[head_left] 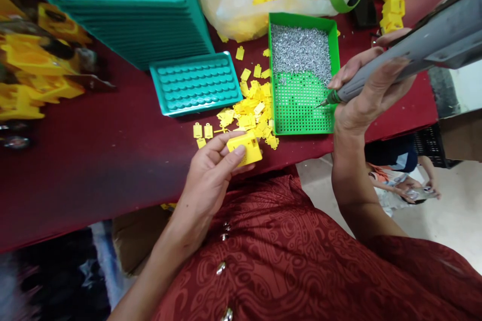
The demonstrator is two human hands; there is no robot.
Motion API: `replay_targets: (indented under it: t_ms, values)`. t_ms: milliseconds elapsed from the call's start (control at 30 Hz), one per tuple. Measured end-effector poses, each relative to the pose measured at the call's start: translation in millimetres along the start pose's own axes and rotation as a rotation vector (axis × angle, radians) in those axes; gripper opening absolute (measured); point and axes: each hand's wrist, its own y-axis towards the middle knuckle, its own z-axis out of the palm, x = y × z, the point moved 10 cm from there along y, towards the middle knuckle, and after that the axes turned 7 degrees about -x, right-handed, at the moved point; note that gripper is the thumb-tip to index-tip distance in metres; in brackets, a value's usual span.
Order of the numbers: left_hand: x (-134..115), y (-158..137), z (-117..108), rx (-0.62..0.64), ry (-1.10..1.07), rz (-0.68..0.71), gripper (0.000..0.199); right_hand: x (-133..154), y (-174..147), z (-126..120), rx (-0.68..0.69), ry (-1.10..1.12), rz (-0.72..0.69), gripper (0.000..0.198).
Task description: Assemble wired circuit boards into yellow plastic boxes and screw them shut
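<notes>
My left hand (213, 170) grips a small yellow plastic housing (246, 153) above the table's front edge, thumb on its face. My right hand (371, 80) is wrapped around a grey electric screwdriver (399, 50). The tool's thin bit (324, 103) points down and left over the perforated lower part of a green tray (303, 128). Small silver screws (301, 52) fill the upper part of that tray. Flat yellow plastic tabs (248, 113) lie in a loose pile between the green tray and my left hand.
A tall stack of teal trays (131, 25) holds round metal-topped parts. Before it lies a ribbed teal tray (196, 85). A plastic bag (222, 0) of yellow pieces stands behind. Yellow assemblies (37, 60) sit at left. Another person (402, 180) is below the table at right.
</notes>
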Motion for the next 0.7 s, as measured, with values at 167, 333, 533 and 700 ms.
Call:
replay_targets:
  t_ms: [167,333,533,700]
  values:
    - [0,0,1,-0.001,0.004,-0.016,0.060,-3,1,2,0.000,0.002,0.041,0.049]
    - [-1,0,1,-0.013,-0.002,-0.015,0.063,-2,2,2,0.000,-0.083,0.053,0.053]
    - [1,1,0,-0.003,-0.020,-0.029,0.062,9,1,5,-0.009,-0.025,0.000,0.043]
    - [3,4,1,-0.003,-0.032,-0.008,0.060,27,6,5,0.070,-0.104,0.103,0.058]
